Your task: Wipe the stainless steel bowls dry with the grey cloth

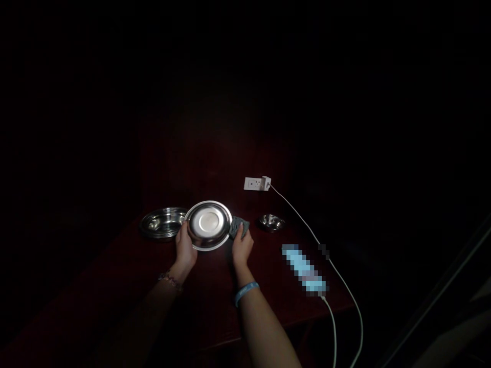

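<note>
A shiny steel plate [209,224] is tilted up above the dark red table [215,306], its bright face toward me. My left hand [184,249] grips its left rim, thumb on the edge. My right hand [241,247] is closed on a grey cloth [238,226] pressed against the plate's right rim. A beaded bracelet sits on my left wrist, a blue band on the right.
A stack of steel plates [160,223] lies left of the held plate. A small steel bowl [271,222] sits to the right. A white power strip [257,183] with a plug and white cable [337,276] lies behind; a blurred lit device [305,270] rests right. Surroundings are dark.
</note>
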The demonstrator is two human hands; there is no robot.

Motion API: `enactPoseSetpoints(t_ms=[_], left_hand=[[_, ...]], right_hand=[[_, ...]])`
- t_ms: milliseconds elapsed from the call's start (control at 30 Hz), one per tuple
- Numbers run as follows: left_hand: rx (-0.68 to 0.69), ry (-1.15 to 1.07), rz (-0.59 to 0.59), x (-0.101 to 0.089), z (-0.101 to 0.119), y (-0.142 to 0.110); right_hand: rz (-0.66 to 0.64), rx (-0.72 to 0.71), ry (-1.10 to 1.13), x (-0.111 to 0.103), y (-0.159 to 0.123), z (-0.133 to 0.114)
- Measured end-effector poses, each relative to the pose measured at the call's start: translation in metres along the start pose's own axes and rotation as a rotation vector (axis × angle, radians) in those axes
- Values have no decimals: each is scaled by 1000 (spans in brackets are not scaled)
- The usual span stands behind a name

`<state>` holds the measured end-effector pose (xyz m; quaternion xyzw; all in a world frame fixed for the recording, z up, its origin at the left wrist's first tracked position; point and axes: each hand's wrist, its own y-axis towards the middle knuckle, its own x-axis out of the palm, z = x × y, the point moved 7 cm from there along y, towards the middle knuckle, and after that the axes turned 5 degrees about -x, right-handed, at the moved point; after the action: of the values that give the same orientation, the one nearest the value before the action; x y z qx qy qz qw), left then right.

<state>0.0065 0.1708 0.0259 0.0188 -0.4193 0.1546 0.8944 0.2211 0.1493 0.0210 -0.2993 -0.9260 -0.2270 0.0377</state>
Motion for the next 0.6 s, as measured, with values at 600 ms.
enactPoseSetpoints(t_ms=[600], left_hand=[[112, 25, -79, 1, 10, 5]], right_hand=[[-370, 124, 316, 46, -23, -21]])
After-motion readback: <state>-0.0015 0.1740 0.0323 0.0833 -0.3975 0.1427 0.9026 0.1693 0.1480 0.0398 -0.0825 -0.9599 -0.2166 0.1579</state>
